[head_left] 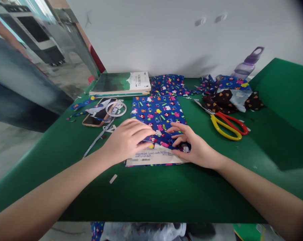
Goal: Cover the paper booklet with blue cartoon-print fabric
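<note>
Red-and-yellow-handled scissors (215, 121) lie at three o'clock, stacked green-and-white books (121, 83) at eleven. Blue cartoon-print fabric (156, 113) lies beneath left hand (127, 139) and right hand (196, 147), fingers half-curled; grip cannot be told.

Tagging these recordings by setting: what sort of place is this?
Probably a craft workspace, perhaps in a home or small workshop: scissors, scraps and a blue patterned sheet lie on a green table.

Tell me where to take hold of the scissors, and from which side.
Take the scissors by the yellow loop and red loop, right hand coming from the near right. The loops face that way; the blades point away to the left, beside the scraps.
</note>
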Available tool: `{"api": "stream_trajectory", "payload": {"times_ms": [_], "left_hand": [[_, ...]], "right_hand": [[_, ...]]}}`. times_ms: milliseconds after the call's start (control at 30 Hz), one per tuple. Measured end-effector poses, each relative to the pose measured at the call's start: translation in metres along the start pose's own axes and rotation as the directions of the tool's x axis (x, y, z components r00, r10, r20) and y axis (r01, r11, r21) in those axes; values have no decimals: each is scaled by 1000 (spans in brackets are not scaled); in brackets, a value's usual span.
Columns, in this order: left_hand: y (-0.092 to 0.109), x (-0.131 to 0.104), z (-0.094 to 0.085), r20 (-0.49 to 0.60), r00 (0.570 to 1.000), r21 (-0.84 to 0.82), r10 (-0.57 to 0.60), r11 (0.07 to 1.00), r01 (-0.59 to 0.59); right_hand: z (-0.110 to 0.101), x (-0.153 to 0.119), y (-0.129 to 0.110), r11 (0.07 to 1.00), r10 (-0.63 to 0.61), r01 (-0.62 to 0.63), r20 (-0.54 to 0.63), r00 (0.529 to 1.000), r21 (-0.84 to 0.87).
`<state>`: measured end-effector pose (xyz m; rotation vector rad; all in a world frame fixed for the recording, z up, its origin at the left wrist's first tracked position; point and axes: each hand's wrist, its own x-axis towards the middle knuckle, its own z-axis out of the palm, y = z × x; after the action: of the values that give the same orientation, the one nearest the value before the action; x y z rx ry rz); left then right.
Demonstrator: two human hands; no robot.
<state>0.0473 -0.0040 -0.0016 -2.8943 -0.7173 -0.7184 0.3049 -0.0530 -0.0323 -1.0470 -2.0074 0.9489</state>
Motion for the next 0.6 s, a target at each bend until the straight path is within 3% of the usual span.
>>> {"api": "stream_trajectory", "payload": {"times_ms": [67,167,600], "left_hand": [[1,1,2,-68,994,121,89,989,-80],[3,1,7,-60,989,180,134,976,-122],[-1,-1,27,52,995,55,87,994,-90]], "right_hand": [[0,1,1,999,35,-34,-8,999,35],[0,1,2,996,61,-60,-12,998,64],[3,1,1,1000,12,-12,-31,999,-11]]}}
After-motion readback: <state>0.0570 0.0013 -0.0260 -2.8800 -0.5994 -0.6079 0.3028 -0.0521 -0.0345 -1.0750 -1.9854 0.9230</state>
